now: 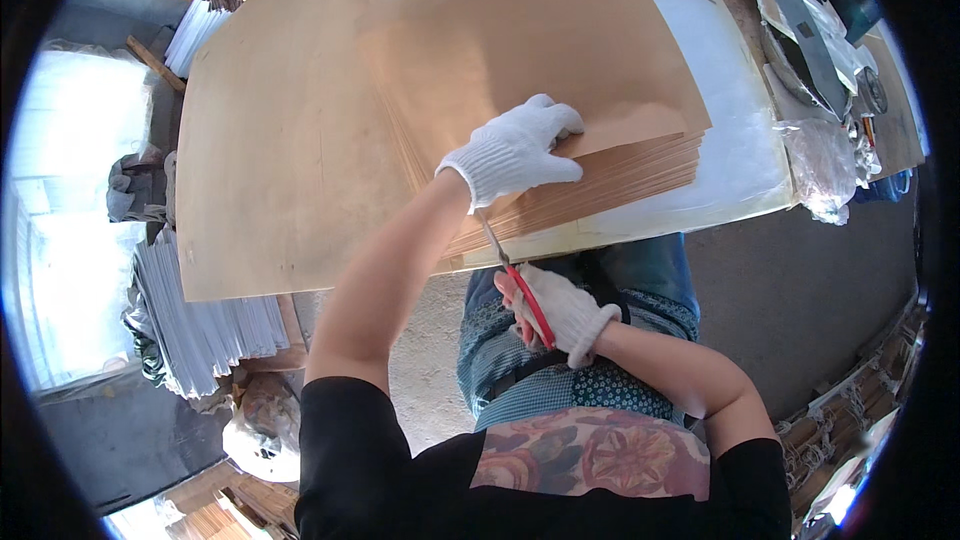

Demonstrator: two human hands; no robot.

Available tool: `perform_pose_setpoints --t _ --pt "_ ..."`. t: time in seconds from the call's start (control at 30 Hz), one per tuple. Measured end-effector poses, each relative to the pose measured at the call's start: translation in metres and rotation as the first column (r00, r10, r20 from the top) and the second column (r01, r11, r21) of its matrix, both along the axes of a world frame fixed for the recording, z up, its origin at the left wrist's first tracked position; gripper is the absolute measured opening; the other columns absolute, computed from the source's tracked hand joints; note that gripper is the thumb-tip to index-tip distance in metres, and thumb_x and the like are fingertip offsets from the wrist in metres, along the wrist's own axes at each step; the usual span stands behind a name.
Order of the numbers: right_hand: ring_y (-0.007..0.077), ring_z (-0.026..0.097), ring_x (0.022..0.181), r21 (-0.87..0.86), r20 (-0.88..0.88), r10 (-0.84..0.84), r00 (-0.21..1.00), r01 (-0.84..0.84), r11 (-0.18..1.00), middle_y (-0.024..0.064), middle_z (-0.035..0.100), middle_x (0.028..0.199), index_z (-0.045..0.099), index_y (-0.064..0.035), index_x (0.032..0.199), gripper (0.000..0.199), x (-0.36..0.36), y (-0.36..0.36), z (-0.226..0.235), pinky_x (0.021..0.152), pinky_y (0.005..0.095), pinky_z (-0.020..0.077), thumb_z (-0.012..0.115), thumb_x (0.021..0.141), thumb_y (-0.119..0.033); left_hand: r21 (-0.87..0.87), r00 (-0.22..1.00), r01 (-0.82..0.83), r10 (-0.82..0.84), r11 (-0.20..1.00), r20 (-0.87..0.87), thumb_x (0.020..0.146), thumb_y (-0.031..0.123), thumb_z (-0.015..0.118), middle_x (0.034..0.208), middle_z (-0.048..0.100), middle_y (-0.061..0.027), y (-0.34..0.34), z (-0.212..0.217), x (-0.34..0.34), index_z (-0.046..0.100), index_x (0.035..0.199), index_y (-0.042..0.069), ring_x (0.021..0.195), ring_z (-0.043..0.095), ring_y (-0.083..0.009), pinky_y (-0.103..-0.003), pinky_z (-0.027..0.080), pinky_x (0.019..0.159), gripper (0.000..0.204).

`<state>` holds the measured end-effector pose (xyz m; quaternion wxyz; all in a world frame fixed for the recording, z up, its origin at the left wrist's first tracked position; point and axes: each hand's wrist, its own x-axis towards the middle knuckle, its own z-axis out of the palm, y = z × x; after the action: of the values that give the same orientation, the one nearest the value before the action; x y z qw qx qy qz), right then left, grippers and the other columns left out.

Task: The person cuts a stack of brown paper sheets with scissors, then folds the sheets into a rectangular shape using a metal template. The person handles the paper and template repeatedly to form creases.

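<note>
My left hand (515,147), in a white knit glove, rests on a stack of brown paper sheets (560,40) near its front edge. Its fingers lie on the top sheet and its thumb is stretched apart, over the fanned edges below. My right hand (572,312), gloved with bare fingertips showing, is closed round the red handles of scissors (529,302). The metal blades point up and away, with the tip close to my left wrist at the stack's near edge. Part of the scissors' handles is hidden by the right hand.
A large tan board (260,160) lies left of the stack, and a white surface (720,90) to its right. A clear plastic bag (815,160) and assorted tools crowd the far right. Folded grey-white sheets (205,310) stand below on the left. My lap is against the table's edge.
</note>
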<state>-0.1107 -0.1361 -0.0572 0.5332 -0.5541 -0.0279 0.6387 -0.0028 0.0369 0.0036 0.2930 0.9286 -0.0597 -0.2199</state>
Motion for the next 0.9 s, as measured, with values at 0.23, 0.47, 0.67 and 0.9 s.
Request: perform_pose_setpoints --t 0.23,0.47,0.67,0.9 --pt "0.0149 0.059 0.048 -0.046 -0.09 -0.056 0.994 0.052 0.998 0.0043 0.058 0.066 0.057 -0.0049 0.1 0.042 0.01 -0.016 0.016 0.045 0.0296 0.0489 0.053 0.109 -0.045 0.092 0.959 -0.132 0.104 0.987 0.265 0.09 0.019 0.068 0.117 0.066 -0.0113 0.002 -0.006 0.003 0.068 0.114 0.012 0.113 0.066 -0.0341 -0.042 0.054 0.097 0.026" --pt "0.0223 0.067 0.07 0.196 -0.281 -0.438 0.854 0.497 0.845 0.0087 0.062 0.078 0.06 0.003 0.112 0.081 0.043 -0.092 0.03 0.066 0.0346 0.0587 0.044 0.101 -0.075 0.404 0.812 -0.12 -0.144 0.907 0.565 0.084 0.005 0.065 0.107 0.066 -0.0082 -0.001 -0.028 -0.008 0.07 0.104 0.014 0.101 0.065 -0.0341 -0.046 0.055 0.088 0.023" --pt "0.0235 0.068 0.071 0.131 -0.349 -0.483 0.803 0.552 0.823 0.0087 0.06 0.076 0.061 0.0016 0.107 0.094 0.055 -0.101 0.012 0.067 0.035 0.0593 0.036 0.093 -0.088 0.187 0.904 -0.132 0.04 0.973 0.426 0.084 0.022 0.076 0.119 0.063 -0.0143 -0.042 -0.026 -0.028 0.067 0.124 0.012 0.115 0.061 -0.0352 -0.046 0.052 0.098 0.043" --pt "0.0205 0.065 0.063 -0.007 -0.242 -0.427 0.871 0.438 0.899 0.0039 0.062 0.071 0.056 -0.0007 0.109 0.062 0.047 -0.131 0.026 0.056 0.0327 0.0551 0.05 0.106 -0.062 0.175 0.903 -0.186 0.097 0.967 0.419 0.087 0.02 0.073 0.116 0.064 -0.0143 -0.046 -0.032 -0.026 0.066 0.123 0.011 0.11 0.064 -0.0364 -0.048 0.054 0.094 0.037"
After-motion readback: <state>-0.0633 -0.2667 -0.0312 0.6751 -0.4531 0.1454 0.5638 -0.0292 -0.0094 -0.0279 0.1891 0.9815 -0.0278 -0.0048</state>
